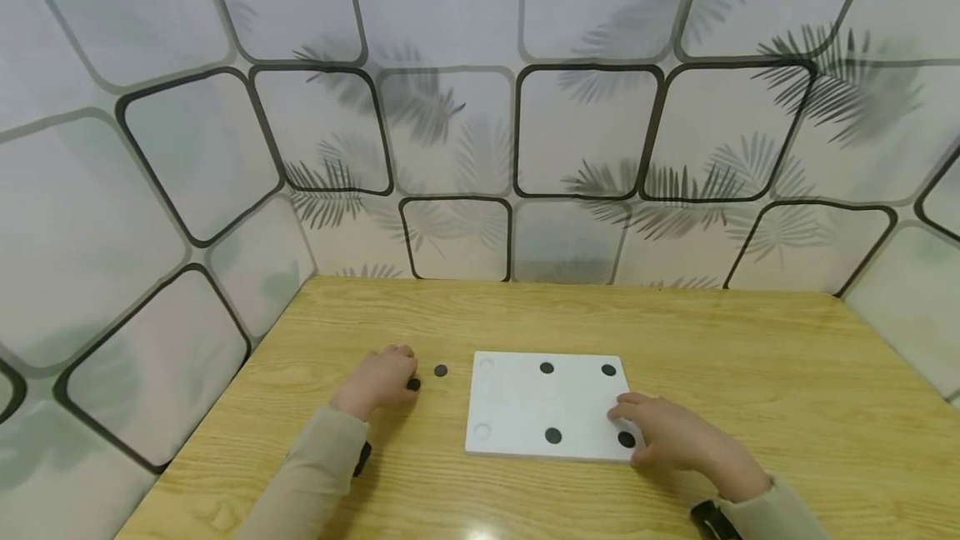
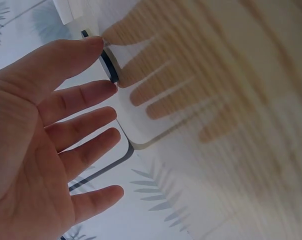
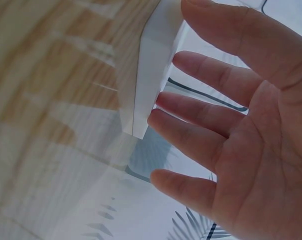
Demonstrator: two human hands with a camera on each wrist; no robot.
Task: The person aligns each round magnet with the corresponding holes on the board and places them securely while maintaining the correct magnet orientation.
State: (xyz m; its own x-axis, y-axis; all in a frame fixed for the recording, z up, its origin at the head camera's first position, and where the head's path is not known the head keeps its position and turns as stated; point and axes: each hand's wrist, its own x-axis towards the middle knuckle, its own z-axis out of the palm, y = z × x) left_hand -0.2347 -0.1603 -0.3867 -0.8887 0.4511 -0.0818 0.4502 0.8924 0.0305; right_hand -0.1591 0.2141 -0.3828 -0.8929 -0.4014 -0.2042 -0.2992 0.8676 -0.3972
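My left hand [image 1: 382, 382] is low over the wooden table, left of a white board. Its thumb and index fingertip pinch a small black disc [image 2: 110, 66] at the edges, close to the tabletop; the other fingers extend loosely. A second black disc [image 1: 441, 371] lies between that hand and the board. The white rectangular board [image 1: 510, 402] holds several black discs in its middle and right columns, and bare round recesses [image 1: 482, 431] show on its left side. At the board's right edge, my right hand [image 1: 667, 432] touches with nearly straight, spread fingers, thumb near the front corner.
The light wooden table [image 1: 787, 373] extends around the board on all sides. Behind and beside it stand walls [image 1: 457, 132] covered with a pattern of rounded squares and leaves. Dark bands are on both wrists, over light sleeves [image 1: 311, 461].
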